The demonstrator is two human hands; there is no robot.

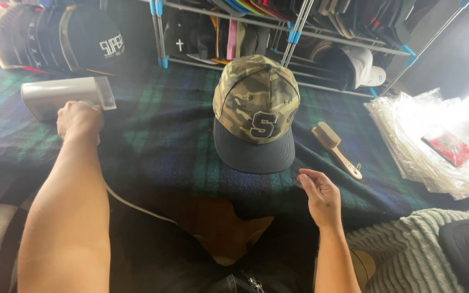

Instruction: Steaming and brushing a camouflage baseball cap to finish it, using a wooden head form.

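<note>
A camouflage cap point(256, 103) with a dark flat brim and a stitched letter stands upright on the dark green plaid blanket point(158, 141), brim toward me. My left hand point(78, 120) is closed around the handle of a pale grey handheld steamer point(63, 95) lying at the left; its white cord trails toward me. My right hand point(319, 196) hovers empty, fingers loosely curled, just below and right of the cap's brim. A wooden brush point(335, 147) lies right of the cap.
A row of dark caps point(55, 38) is stacked at the back left. A metal rack point(299, 32) full of caps stands behind. Clear plastic bags point(435, 141) with a red packet lie at the right. A ribbed grey-green throw point(408, 249) lies near right.
</note>
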